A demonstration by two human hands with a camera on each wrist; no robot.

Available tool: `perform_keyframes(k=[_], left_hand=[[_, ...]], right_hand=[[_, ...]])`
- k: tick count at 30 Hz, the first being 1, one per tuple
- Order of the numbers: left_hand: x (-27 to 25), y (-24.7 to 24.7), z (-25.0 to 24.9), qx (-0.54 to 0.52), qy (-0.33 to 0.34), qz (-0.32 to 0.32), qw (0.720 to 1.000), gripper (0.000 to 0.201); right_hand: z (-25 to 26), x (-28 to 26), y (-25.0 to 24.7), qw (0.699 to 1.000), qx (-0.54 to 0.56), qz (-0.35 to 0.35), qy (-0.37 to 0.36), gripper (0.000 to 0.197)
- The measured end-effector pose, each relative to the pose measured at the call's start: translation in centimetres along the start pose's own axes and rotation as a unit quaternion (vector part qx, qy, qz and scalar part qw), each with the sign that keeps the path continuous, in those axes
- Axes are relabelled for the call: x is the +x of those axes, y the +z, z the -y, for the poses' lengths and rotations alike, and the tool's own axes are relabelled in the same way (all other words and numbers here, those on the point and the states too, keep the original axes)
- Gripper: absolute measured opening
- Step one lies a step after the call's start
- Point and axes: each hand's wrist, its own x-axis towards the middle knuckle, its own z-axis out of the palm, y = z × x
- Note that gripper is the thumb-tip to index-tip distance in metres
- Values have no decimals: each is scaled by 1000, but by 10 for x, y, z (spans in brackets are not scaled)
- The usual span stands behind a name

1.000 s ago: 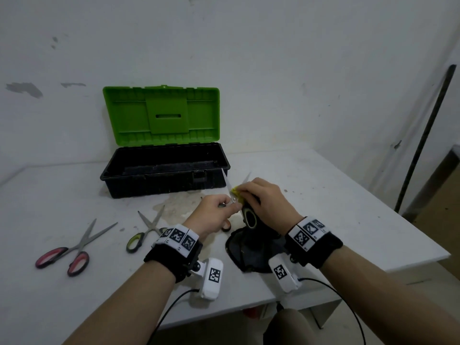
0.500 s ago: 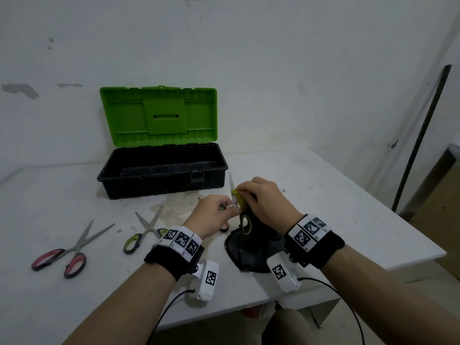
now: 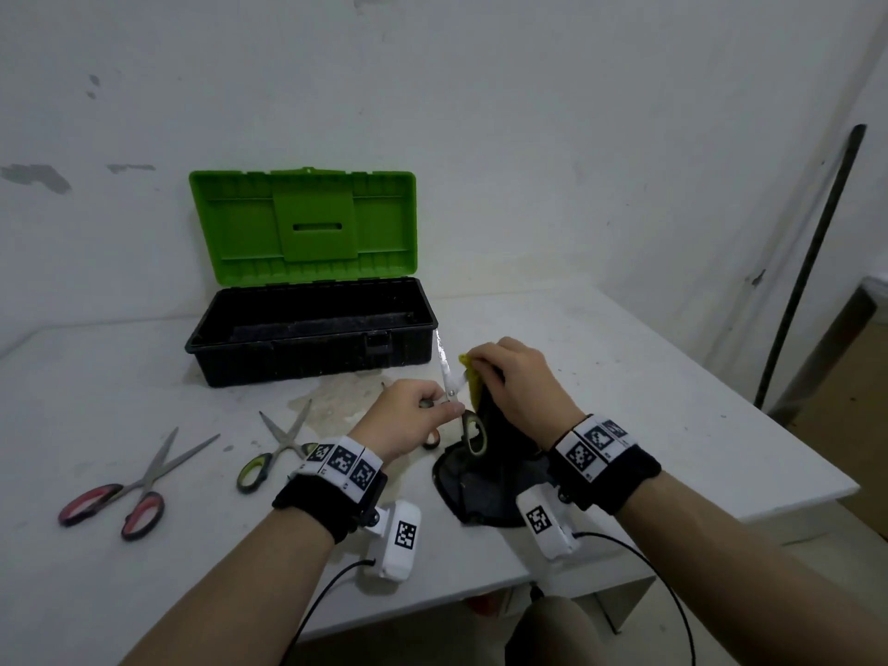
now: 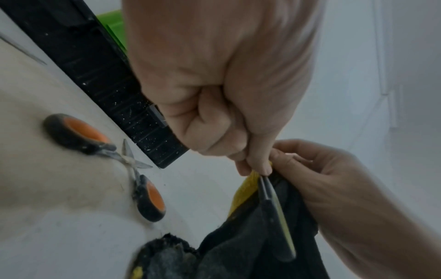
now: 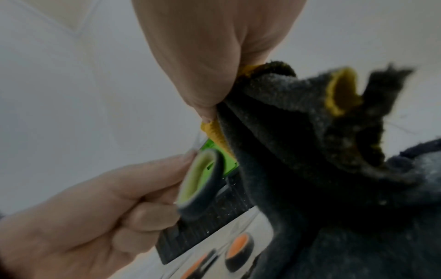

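My left hand (image 3: 449, 408) pinches a pair of scissors (image 3: 446, 367) near the pivot, with the blade pointing up and the black-and-green handle (image 3: 473, 432) hanging down. My right hand (image 3: 480, 365) grips a dark cloth with a yellow edge (image 3: 485, 487) and presses it against the scissors just right of the blade. The cloth's lower part drapes onto the white table (image 3: 648, 386). In the left wrist view the left hand (image 4: 253, 168) pinches above the handle (image 4: 276, 217). In the right wrist view the right hand (image 5: 207, 111) bunches the cloth (image 5: 310, 151) beside the handle loop (image 5: 200, 181).
An open toolbox (image 3: 312, 348) with a green lid stands behind the hands. Red-handled scissors (image 3: 129, 483) and green-handled scissors (image 3: 274, 449) lie at the left. Orange-handled scissors (image 4: 140, 181) lie under the left hand. The table's front edge is close to my wrists.
A second ago two blades stood spread in a V; now one long blade shows beside the cloth. Both hands have stayed at the same spot above the table.
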Motion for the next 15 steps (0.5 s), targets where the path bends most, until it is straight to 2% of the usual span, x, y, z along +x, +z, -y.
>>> perform_keyframes(k=[3, 7, 10, 15], left_hand=[[-1, -1, 6, 2, -27, 5, 1000, 35], [2, -3, 6, -47, -92, 12, 995, 14], [4, -5, 5, -41, -87, 10, 995, 3], [7, -4, 7, -87, -65, -7, 994, 7]], right_hand=[[-14, 9, -8, 998, -11, -37, 50, 17], [-16, 9, -13, 997, -10, -54, 50, 16], [-10, 6, -13, 999, -6, -44, 30, 14], [-6, 4, -11, 1000, 1, -24, 12, 13]])
